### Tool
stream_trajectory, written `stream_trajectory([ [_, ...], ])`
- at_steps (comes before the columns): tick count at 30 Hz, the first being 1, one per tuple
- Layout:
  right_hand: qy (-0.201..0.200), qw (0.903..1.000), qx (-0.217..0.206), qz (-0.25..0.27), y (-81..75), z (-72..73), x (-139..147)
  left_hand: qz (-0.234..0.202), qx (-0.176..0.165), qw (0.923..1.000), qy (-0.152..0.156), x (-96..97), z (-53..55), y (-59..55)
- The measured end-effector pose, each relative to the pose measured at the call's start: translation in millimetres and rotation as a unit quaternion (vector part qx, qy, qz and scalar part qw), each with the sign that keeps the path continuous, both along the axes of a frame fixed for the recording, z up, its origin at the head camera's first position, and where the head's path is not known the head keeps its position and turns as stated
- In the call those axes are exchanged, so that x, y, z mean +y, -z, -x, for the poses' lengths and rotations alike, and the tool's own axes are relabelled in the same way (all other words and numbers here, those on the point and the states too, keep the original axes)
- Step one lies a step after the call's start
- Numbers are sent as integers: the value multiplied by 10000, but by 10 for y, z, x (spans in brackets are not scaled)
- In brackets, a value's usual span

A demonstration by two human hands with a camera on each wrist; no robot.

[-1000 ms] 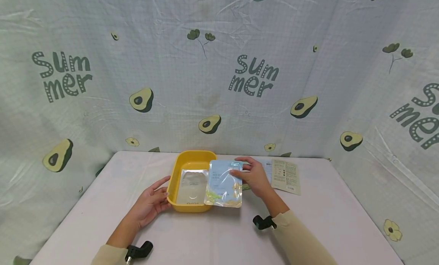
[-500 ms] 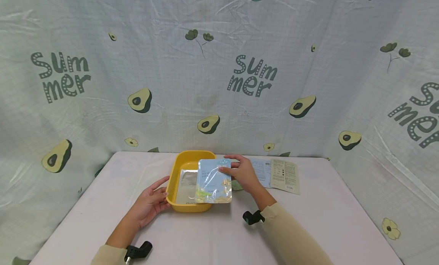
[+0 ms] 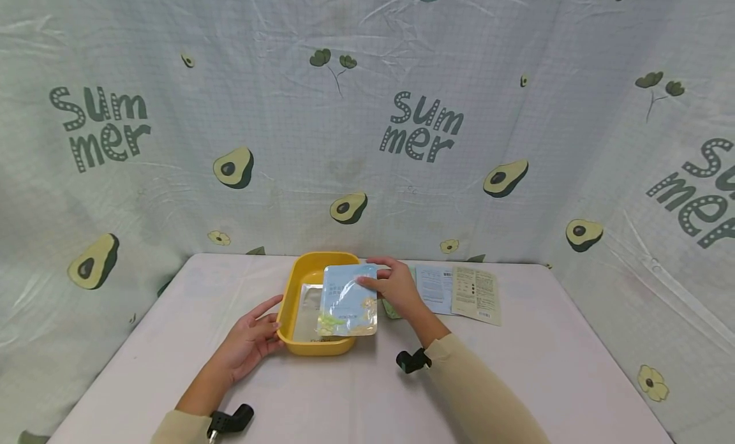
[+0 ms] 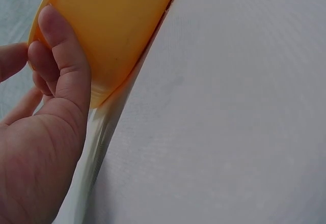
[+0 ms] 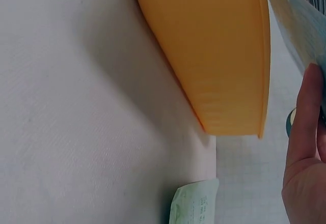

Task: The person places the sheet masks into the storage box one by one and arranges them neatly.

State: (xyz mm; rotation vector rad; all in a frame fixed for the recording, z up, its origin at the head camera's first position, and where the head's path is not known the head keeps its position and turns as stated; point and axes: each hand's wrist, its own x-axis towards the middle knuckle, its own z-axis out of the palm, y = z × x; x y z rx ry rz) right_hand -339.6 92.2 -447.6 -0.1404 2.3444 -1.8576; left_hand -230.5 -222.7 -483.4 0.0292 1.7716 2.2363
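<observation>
Lengthwise, the blue packet (image 3: 347, 307) seemingly points toward the backdrop (image 3: 275, 112).

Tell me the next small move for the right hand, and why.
The right hand should probably shift the blue packet slightly left: in the head view, the packet's right edge reaches past the right rim of the yellow tray, where a silver packet lies. The left hand is at the tray's left side.
</observation>
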Motion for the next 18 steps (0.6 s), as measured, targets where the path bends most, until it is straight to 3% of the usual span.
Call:
stream_trajectory([
  [8,-158,9998,141,46,-35,12,-88,81,-21,10000,-46,5,-11,-18],
  [18,-45,9999,109,63,-41,14,-210,49,-101,9999,-52,0,-15,-26],
])
